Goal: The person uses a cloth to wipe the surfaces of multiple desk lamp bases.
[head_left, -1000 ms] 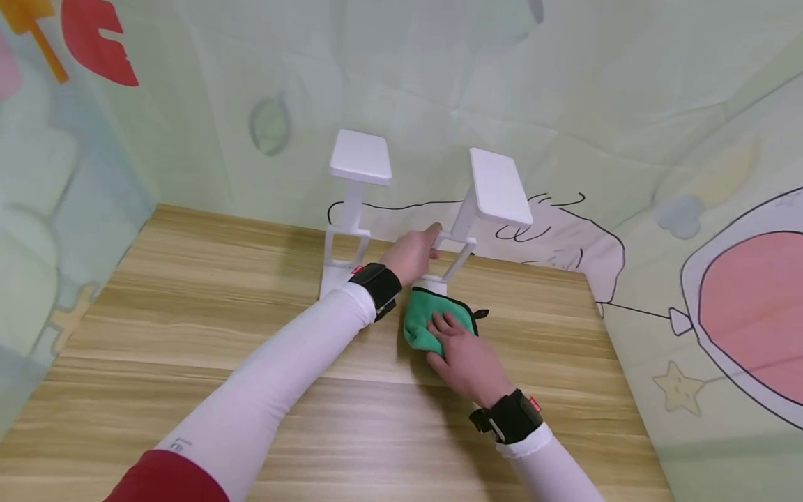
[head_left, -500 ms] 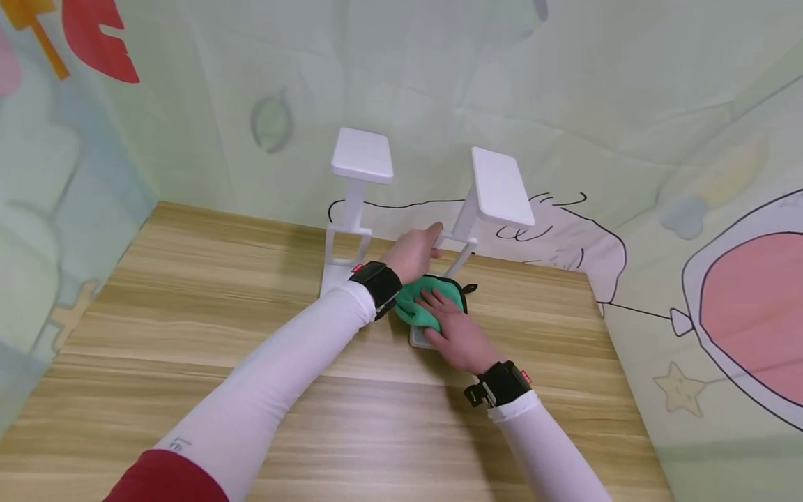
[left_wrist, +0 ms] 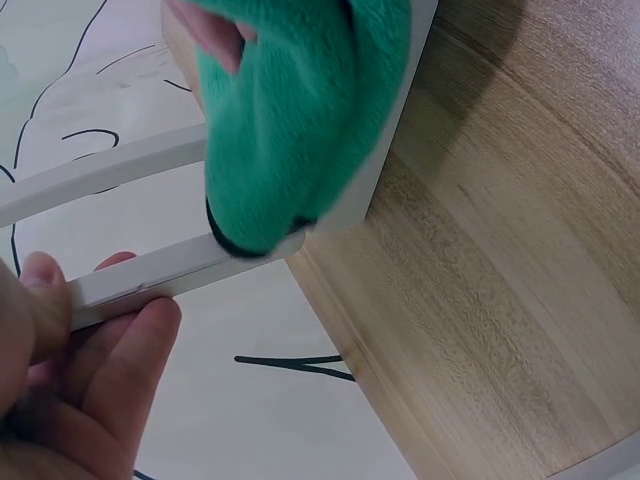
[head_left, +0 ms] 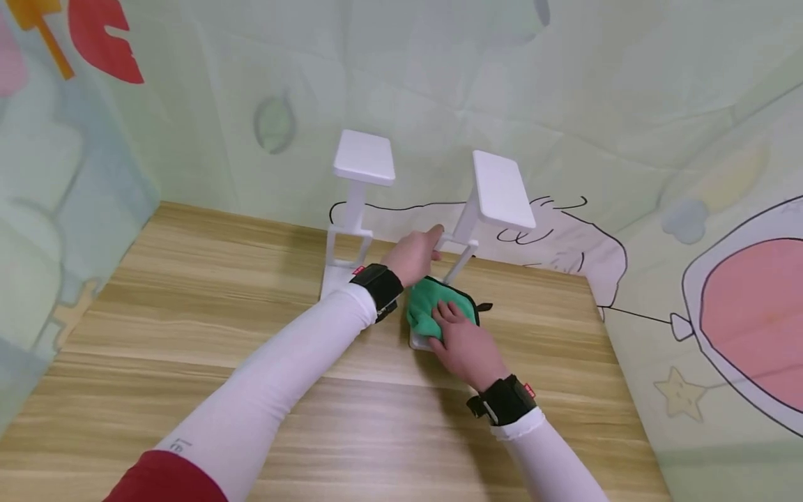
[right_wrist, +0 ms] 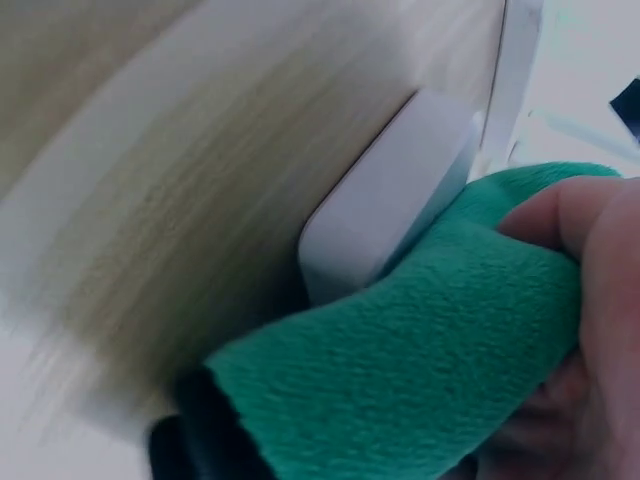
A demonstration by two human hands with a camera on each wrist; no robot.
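On the wooden table stand two white phone stands. My left hand (head_left: 410, 256) grips one side bar of the right phone stand (head_left: 504, 189); in the left wrist view, its thumb and fingers close round that bar (left_wrist: 150, 280). A green cloth (head_left: 426, 303) with black edging and a small black loop lies over the same stand's base (head_left: 419, 342). My right hand (head_left: 469, 352) holds the cloth against this base. In the right wrist view, the cloth bunches under the hand, and one rounded corner of the base (right_wrist: 390, 205) shows beside it. Most of the base is covered.
The left phone stand (head_left: 364, 157) stands close by, its base partly behind my left forearm. A wall covering (head_left: 426, 84) with cartoon drawings rises at the table's (head_left: 188, 307) back and sides.
My right hand has slid the cloth up and leftward over the base, then back a little toward the right. The left hand keeps its grip on the stand, which has stayed put.
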